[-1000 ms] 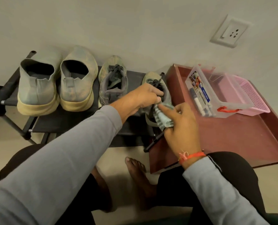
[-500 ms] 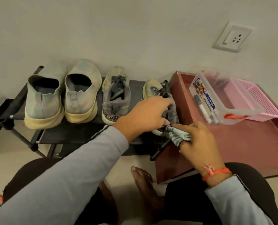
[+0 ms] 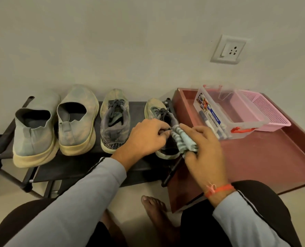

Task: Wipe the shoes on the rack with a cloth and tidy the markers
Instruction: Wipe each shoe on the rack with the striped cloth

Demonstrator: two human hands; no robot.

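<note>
Striped cloth (image 3: pixel 182 142) bunched in right grip (image 3: pixel 204 150) against rightmost shoe (image 3: pixel 163 122), left grip (image 3: pixel 148 138) pinching its lace

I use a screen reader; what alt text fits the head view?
Seen from above, a left hand grips the rightmost shoe on a black rack while the right hand holds a striped cloth against it; three more shoes stand alongside.

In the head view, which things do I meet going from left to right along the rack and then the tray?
First slip-on shoe → second slip-on shoe → laced shoe → laced shoe being wiped → striped cloth → clear box with markers → pink basket.
</note>
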